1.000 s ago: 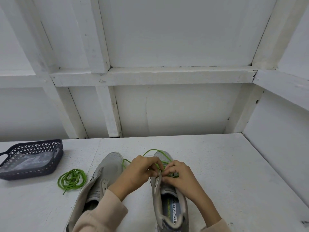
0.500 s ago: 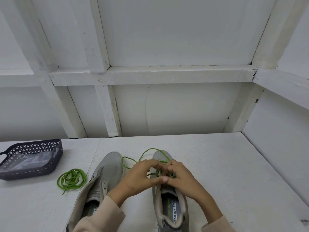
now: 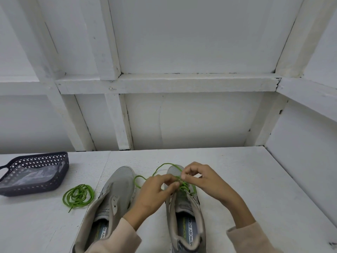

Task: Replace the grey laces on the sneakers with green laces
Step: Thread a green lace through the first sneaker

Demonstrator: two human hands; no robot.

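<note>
While both sneakers sit toes-away on the white table, head view has the left hand and right hand meeting over the front eyelets of the right-side sneaker. Left fingers are curled, thumb and forefinger pinching the green lace. Right thumb and forefinger pinch the same lace just beside them, other fingers curled. Lace crosses the eyelets nearest the toe; a slack loop runs out over the toe and down onto the table between the shoes. Eyelets nearer the heel are bare. Left-side sneaker has bare eyelets and lies just beside the left wrist. Second green lace lies coiled on the table, between that sneaker and a dark perforated basket holding a clear plastic bag.
</note>
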